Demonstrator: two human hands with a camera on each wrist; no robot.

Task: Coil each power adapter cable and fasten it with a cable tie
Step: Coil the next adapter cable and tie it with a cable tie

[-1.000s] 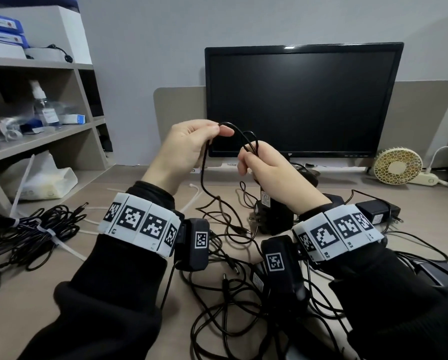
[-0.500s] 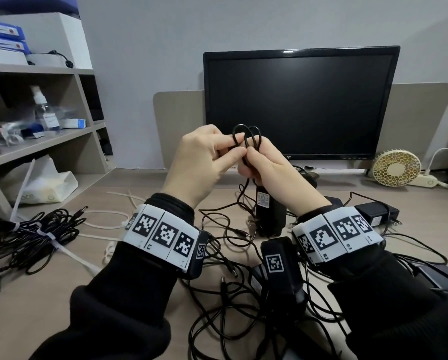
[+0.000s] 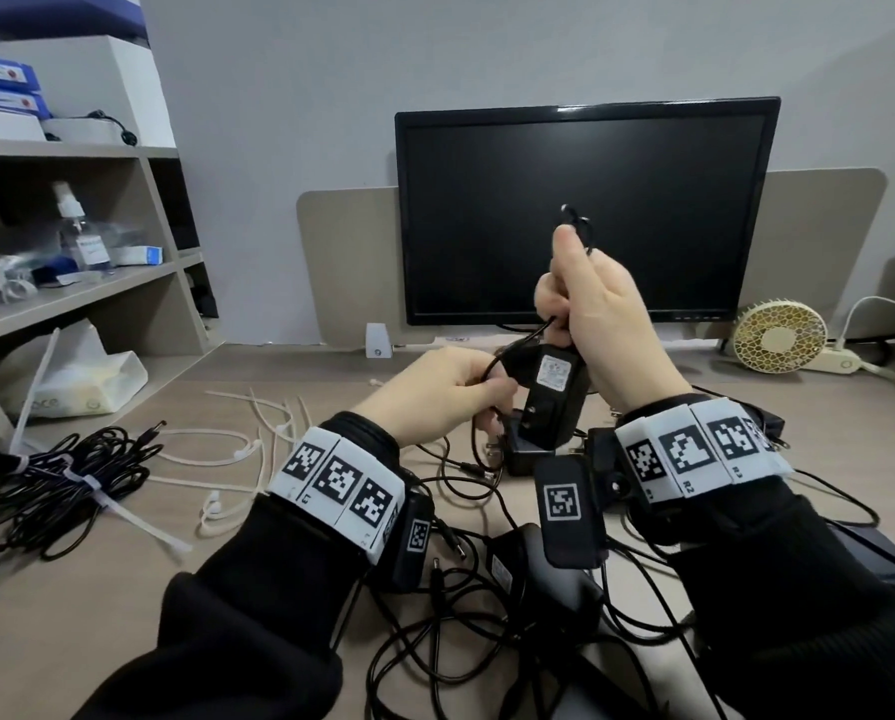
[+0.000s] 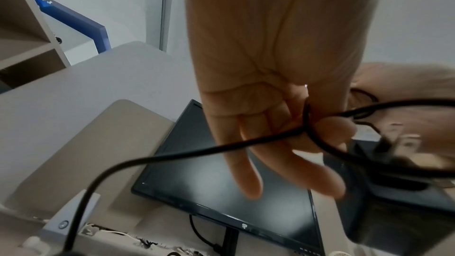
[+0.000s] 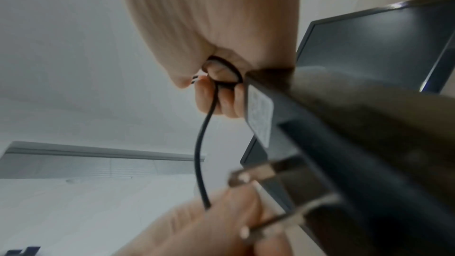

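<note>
My right hand [image 3: 585, 298] is raised in front of the monitor and grips folded loops of a thin black cable [image 3: 576, 223]; loop ends stick out above the thumb. The black power adapter [image 3: 552, 394] hangs from that cable just below the fist, prongs pointing down. My left hand [image 3: 466, 392] sits lower and to the left, pinching a strand of the same cable [image 4: 221, 148] beside the adapter. In the right wrist view the cable [image 5: 202, 153] runs from the right fist down to the left hand, with the adapter's label [image 5: 259, 116] close by.
Loose white cable ties [image 3: 243, 449] lie on the desk left of my hands. A tied black cable bundle [image 3: 56, 485] lies at the far left. More adapters and tangled cables [image 3: 487, 615] crowd the near desk. A monitor [image 3: 580, 210], a small fan [image 3: 778, 340] and shelves [image 3: 71, 293] stand behind.
My hands have parted: the right hand rose with the coiled loops and lifted the adapter off the desk, while the left hand dropped down along the cable to beside the adapter.
</note>
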